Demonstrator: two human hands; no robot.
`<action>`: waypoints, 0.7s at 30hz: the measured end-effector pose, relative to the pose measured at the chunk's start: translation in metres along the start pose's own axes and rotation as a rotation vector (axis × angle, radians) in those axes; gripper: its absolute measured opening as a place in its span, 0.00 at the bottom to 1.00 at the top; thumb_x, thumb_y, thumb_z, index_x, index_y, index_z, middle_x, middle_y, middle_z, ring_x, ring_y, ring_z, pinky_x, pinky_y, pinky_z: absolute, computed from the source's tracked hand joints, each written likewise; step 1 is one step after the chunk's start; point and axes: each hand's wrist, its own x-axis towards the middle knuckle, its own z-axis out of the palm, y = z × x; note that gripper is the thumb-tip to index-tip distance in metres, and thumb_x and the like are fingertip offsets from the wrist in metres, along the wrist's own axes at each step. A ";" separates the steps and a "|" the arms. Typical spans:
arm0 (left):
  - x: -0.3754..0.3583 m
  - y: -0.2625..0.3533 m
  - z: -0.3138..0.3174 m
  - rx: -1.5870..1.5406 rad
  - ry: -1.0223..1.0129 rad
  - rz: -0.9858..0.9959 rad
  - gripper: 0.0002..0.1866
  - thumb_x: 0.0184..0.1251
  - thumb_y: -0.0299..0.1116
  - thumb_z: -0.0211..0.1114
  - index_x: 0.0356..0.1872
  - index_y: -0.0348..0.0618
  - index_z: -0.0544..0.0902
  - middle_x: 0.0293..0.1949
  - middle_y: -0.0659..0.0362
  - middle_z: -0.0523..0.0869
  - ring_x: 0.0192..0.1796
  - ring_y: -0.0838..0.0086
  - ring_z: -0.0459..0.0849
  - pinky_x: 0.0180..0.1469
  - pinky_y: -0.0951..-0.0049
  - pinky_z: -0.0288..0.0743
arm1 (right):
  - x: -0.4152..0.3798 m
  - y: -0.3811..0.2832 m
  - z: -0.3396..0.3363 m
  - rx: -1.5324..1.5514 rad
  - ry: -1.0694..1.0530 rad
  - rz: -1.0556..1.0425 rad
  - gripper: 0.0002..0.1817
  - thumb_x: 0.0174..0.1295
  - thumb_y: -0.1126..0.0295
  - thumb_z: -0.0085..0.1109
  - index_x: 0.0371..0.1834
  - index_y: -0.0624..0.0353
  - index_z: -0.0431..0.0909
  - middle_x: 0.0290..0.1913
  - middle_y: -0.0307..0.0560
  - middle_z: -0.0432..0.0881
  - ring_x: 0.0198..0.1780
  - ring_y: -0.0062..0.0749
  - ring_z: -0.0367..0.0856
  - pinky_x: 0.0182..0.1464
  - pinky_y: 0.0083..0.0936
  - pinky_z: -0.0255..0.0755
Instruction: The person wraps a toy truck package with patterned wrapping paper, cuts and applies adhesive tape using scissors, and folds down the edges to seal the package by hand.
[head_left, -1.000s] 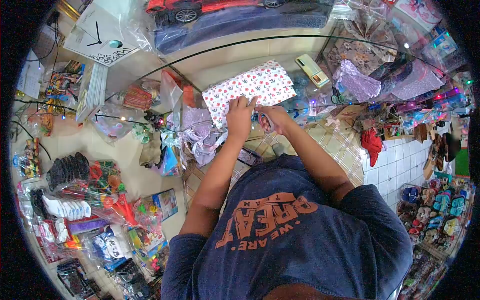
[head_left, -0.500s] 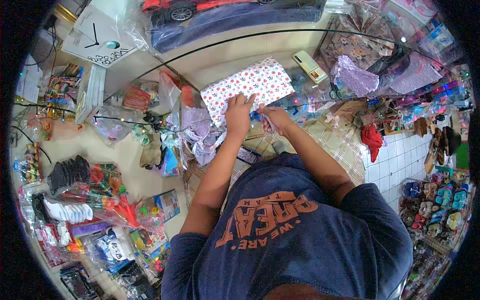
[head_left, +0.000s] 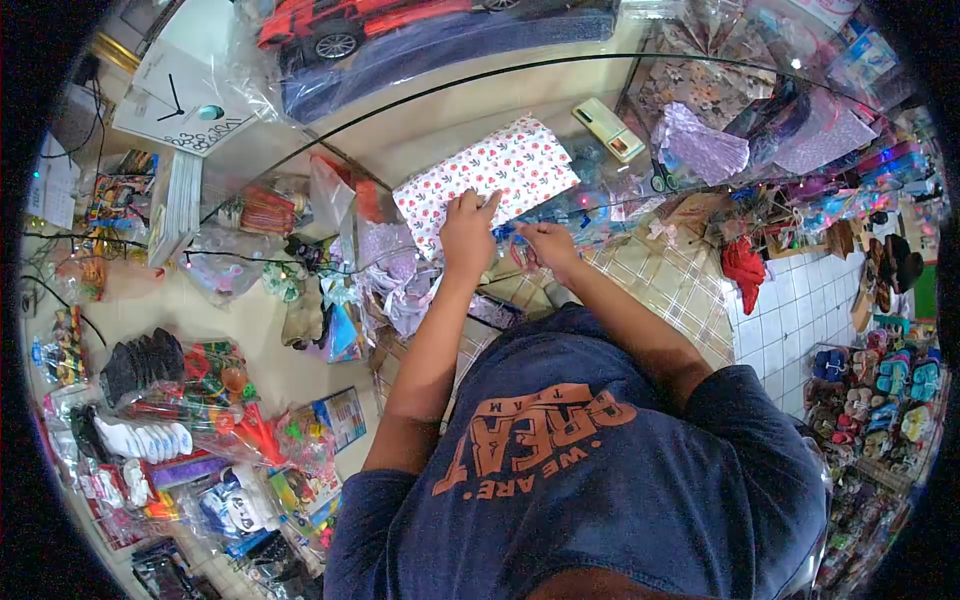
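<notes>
A box wrapped in white paper with red flowers (head_left: pixel 500 165) lies on the glass counter (head_left: pixel 420 120). My left hand (head_left: pixel 467 235) presses flat on the near edge of the box, fingers spread. Just to its right, at the box's near corner, my right hand (head_left: pixel 548 243) is closed around a small reddish ring that looks like a tape roll (head_left: pixel 524 256). Both forearms reach forward over my dark blue shirt.
A cream phone-like case (head_left: pixel 607 128), scissors (head_left: pixel 663 180) and crumpled purple paper (head_left: pixel 705 145) lie right of the box. A boxed toy car (head_left: pixel 340 30) and a clock (head_left: pixel 185 100) are behind and to the left. Packaged toys crowd the floor at left, and a red cloth (head_left: pixel 742 270) hangs at right.
Both hands have slid slightly left and toward me along the box's near edge. My left fingers have spread flatter on the paper, and the whole view has shifted a little.
</notes>
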 end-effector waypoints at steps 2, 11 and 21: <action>0.001 -0.001 0.000 -0.002 0.003 0.016 0.23 0.55 0.25 0.65 0.53 0.59 0.88 0.39 0.60 0.78 0.47 0.63 0.78 0.42 0.63 0.80 | 0.004 0.002 0.001 -0.076 0.045 0.002 0.20 0.67 0.58 0.65 0.26 0.65 0.78 0.16 0.48 0.78 0.13 0.31 0.76 0.14 0.27 0.66; 0.006 0.008 0.004 -0.025 0.119 -0.033 0.14 0.58 0.42 0.72 0.46 0.58 0.91 0.35 0.60 0.78 0.43 0.63 0.79 0.41 0.62 0.79 | 0.018 0.016 0.005 -0.221 0.096 -0.102 0.24 0.66 0.54 0.66 0.21 0.65 0.78 0.14 0.46 0.76 0.13 0.31 0.76 0.15 0.28 0.68; 0.005 0.013 0.009 -0.053 0.188 -0.100 0.13 0.54 0.40 0.74 0.42 0.55 0.92 0.47 0.58 0.80 0.51 0.58 0.78 0.49 0.61 0.77 | 0.019 0.008 0.008 -0.201 0.095 -0.052 0.25 0.67 0.56 0.65 0.18 0.65 0.78 0.14 0.46 0.77 0.12 0.30 0.75 0.14 0.29 0.66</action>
